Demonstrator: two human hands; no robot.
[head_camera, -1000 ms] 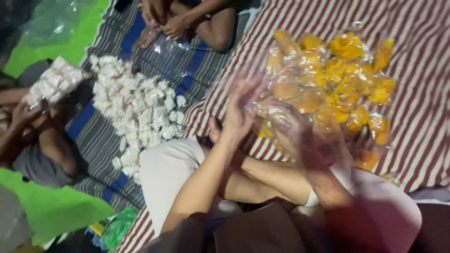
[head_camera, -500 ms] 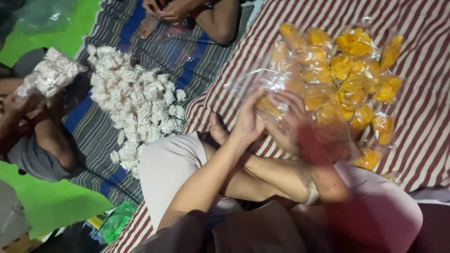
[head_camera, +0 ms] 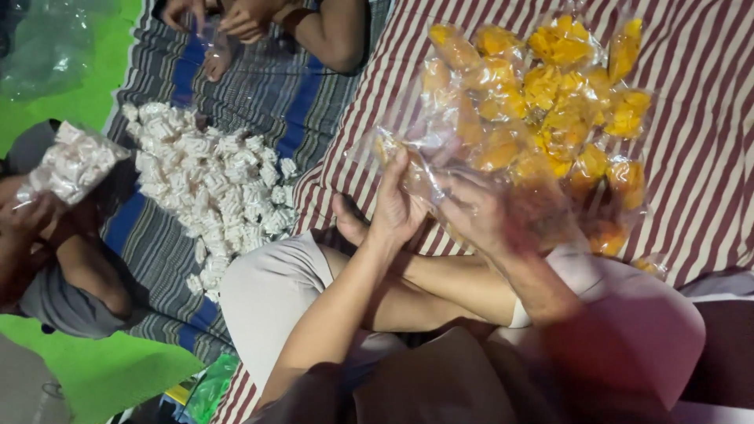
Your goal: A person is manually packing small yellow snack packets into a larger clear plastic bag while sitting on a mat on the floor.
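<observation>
Left hand (head_camera: 397, 206) and right hand (head_camera: 479, 216) both pinch thin clear plastic bag (head_camera: 420, 169) above crossed legs, fingers closed on film; bag lies at near edge of pile of clear bags filled with orange-yellow snack pieces (head_camera: 542, 102) on red-and-white striped mat (head_camera: 707, 118); step looks like handling bag mouth, judged from grip; steady two-handed hold needed; heap of small white wrapped pieces (head_camera: 212, 180) well left on blue-striped cloth (head_camera: 157, 243); other people's hands (head_camera: 236, 17) beyond.
</observation>
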